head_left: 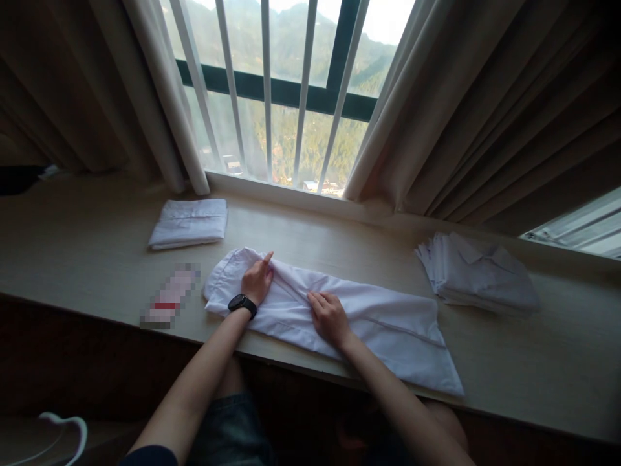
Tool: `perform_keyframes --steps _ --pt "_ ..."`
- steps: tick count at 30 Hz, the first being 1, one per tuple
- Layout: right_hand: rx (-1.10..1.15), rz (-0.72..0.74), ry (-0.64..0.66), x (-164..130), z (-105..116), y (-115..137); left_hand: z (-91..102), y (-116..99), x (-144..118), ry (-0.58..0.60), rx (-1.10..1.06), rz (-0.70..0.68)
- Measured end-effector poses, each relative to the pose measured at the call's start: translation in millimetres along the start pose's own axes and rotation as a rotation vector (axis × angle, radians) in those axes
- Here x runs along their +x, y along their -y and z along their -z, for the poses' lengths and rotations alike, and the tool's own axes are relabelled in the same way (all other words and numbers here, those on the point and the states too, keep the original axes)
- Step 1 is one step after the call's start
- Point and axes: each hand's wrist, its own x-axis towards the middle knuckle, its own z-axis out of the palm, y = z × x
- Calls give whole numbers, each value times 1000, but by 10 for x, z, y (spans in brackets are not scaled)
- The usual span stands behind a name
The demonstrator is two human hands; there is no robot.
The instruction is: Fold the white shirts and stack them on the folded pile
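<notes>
A white shirt lies folded lengthwise into a long strip along the front of the ledge, with creases running along it. My left hand, with a black watch on the wrist, is closed on the cloth near the strip's left end, one finger sticking out past the upper edge. Farther right, my right hand has its fingers bent together on a fold near the middle of the shirt. The cloth beneath both palms is hidden.
A folded white garment sits at the back left. On the right is a stack of white shirts, collar showing. A blurred-out pinkish item lies left of the shirt. Curtains flank the barred window; a white hanger shows lower left.
</notes>
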Motion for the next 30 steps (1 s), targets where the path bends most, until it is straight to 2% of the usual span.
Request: perform_keyframes --steps 4,7,11,13,17,20,22,24,27,30 --pt "36 -32 -50 -72 -83 -26 56 42 56 41 79 -23" --pt "21 -105 -69 -71 -67 -1 171 107 121 19 117 -31" --pt "-8 -234 -65 -41 -32 64 336 262 195 -58 153 -265" --pt "-15 -262 -39 -24 -14 83 381 361 222 -7 165 -355" --pt "-16 -225 26 -112 73 55 405 534 269 172 212 -283" --pt "-36 -205 11 -351 166 -24 435 521 292 192 304 -208" --pt "-74 -251 -54 -555 209 -96 475 380 277 160 355 -169" --pt "-106 -314 -135 -757 233 -192 517 119 212 165 320 -221" --pt "-139 -405 -233 -1032 274 -407 531 -404 21 275 121 -531" --pt "-201 -497 -170 -1287 384 -703 448 -837 -177 323 7 -718"
